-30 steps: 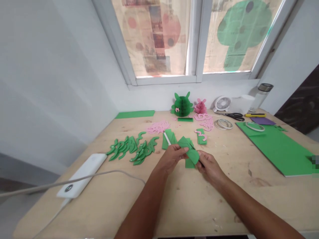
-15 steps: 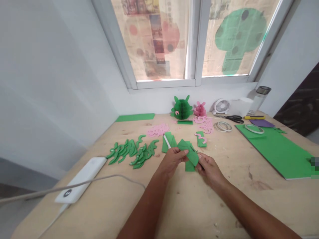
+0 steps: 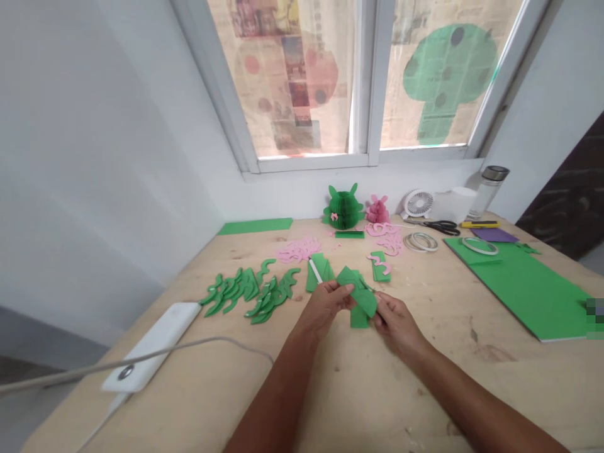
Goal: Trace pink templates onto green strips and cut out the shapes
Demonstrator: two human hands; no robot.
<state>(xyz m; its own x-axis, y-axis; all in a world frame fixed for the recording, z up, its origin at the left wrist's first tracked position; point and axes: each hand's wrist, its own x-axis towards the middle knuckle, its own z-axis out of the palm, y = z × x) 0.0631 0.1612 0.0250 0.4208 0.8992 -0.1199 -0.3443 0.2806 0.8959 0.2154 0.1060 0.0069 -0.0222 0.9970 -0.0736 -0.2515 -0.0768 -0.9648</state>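
Left hand (image 3: 325,305) pinching, the person holds up a green paper piece with a rounded end (image 3: 366,301) above the pale wooden counter (image 3: 377,396); the right hand (image 3: 396,318) is closed at the piece's right edge around something dark, mostly hidden. Beneath lies a green paper strip (image 3: 359,319). On a flat white rectangular device (image 3: 155,340), a dark oval mark is unreadable, as is the small print on beige newspaper sheets (image 3: 342,19) at the window.
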